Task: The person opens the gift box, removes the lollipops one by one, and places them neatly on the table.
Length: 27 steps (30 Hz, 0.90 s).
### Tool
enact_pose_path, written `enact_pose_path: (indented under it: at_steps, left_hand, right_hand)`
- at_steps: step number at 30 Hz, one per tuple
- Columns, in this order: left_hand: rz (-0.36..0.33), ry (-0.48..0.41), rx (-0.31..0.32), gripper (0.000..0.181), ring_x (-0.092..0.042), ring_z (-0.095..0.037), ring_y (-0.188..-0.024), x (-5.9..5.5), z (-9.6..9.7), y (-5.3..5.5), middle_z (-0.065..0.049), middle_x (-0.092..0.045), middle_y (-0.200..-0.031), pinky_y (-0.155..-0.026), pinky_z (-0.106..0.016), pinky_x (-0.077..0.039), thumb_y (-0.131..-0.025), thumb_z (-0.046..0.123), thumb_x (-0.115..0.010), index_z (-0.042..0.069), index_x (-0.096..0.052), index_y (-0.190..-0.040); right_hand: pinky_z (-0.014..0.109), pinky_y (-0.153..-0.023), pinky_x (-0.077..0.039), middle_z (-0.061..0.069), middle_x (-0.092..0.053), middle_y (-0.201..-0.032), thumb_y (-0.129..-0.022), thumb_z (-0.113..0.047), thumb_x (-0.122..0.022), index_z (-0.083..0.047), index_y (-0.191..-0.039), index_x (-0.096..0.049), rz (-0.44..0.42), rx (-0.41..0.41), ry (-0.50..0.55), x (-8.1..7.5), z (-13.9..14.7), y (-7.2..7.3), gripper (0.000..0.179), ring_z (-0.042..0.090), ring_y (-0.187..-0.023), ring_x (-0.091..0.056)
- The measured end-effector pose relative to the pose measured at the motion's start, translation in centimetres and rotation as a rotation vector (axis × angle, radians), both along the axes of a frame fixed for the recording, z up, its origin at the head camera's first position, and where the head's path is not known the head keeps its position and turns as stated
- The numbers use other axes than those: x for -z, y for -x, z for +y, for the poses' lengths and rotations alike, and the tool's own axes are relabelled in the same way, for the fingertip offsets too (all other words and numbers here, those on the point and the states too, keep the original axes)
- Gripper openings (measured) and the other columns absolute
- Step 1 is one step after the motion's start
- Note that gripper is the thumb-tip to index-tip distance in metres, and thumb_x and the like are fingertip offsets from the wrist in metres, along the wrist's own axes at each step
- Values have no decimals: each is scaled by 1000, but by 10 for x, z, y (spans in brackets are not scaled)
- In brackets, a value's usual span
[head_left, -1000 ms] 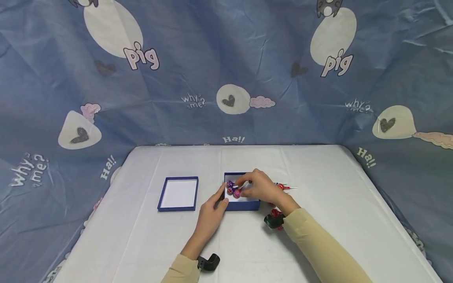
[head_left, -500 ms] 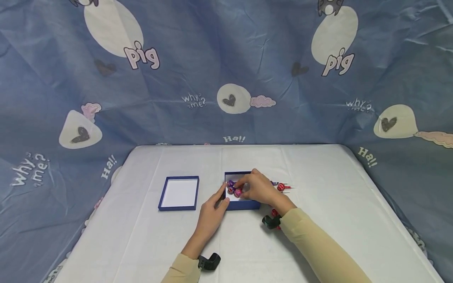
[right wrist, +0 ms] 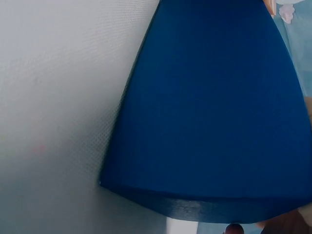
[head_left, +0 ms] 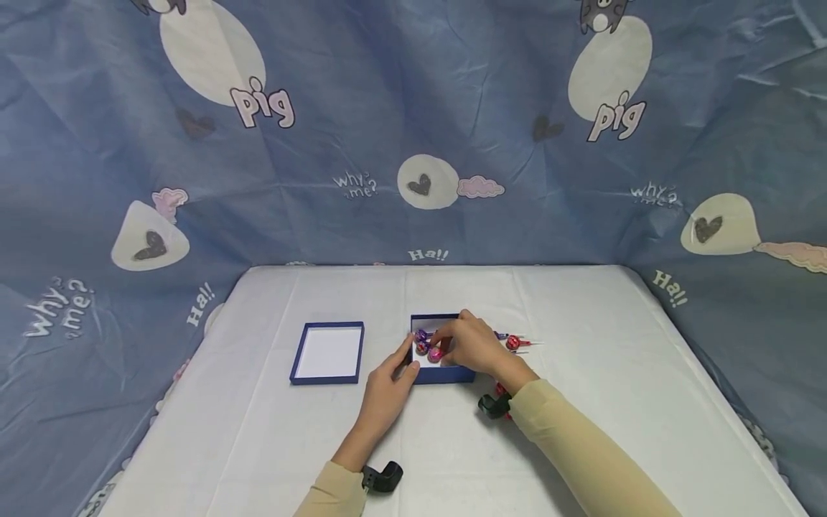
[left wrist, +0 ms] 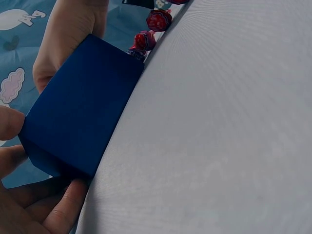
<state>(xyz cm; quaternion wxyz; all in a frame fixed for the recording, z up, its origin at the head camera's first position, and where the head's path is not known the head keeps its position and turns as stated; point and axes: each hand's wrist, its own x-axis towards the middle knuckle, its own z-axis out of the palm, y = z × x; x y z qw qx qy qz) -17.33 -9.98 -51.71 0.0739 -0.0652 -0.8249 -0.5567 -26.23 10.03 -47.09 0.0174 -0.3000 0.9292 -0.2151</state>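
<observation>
Right hand [head_left: 474, 346], pinching a pink lollipop [head_left: 435, 355], no longer hides the farther red lollipop [head_left: 513, 342].

- Left hand [left wrist: 34, 209] is touching the blue box [left wrist: 83, 107], seemingly gripping it, though shadow is dimming some fingers.
- Right hand [left wrist: 73, 36] is showing behind.
- Red-wrapped sweets [left wrist: 159, 20] are lying near its upper corner.

Blue box [head_left: 444, 375], red and purple lollipops [head_left: 422, 348], white tablecloth [head_left: 581, 309], heart-patterned backdrop [head_left: 362, 122]

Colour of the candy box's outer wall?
The box is blue; clearest in left wrist view.
</observation>
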Motion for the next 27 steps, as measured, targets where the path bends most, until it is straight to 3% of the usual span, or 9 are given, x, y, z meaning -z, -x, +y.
enact_pose_path:
  at_steps: [15,27]
  left_hand:
    - [17,0,-7,52,-48,-19,-136,-1,1,-1,5,-49,-149,-113,-41,-37,-102,32,-60,25,-47,-152]
    - [-1,9,-12,53,-47,-20,-137,-3,1,-3,5,-50,-149,-115,-43,-36,-102,32,-60,25,-46,-153]
  right_hand:
    - [33,-68,-42,-16,-68,-73,-72,-11,-91,-26,-82,-78,53,-12,-43,-1,-1,0,21,12,-79,-47]
    - [36,-69,-40,-13,-71,-78,-75,-11,-89,-23,-88,-80,49,-27,-23,-2,-1,-2,19,12,-79,-47]
